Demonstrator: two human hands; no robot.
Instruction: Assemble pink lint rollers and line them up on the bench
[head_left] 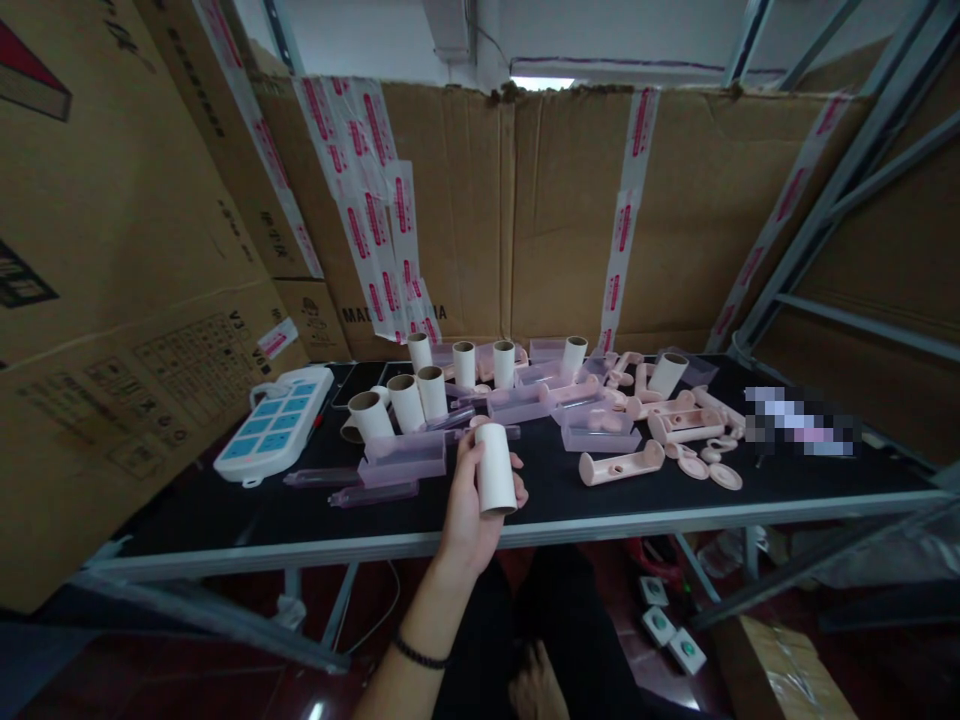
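My left hand (480,490) is closed around a white cardboard tube (496,468), held tilted above the table's front edge, its lower rim toward me. Down in my lap, in shadow, is what looks like my right hand (537,684); its fingers are too dim to read. Several more white tubes (406,403) stand on the black tabletop (247,520), behind and left of the held one. Close to my left hand's left side lies a translucent purple tray-like piece (405,458). Pink plastic holders (621,464) lie to the right.
A white power strip (274,425) with blue sockets lies at the left. Purple rod-shaped pieces (373,494) are near the front edge. Pink discs (724,476) lie at the right. Cardboard walls (555,220) rise behind and on the left. Metal frame bars (832,200) stand right.
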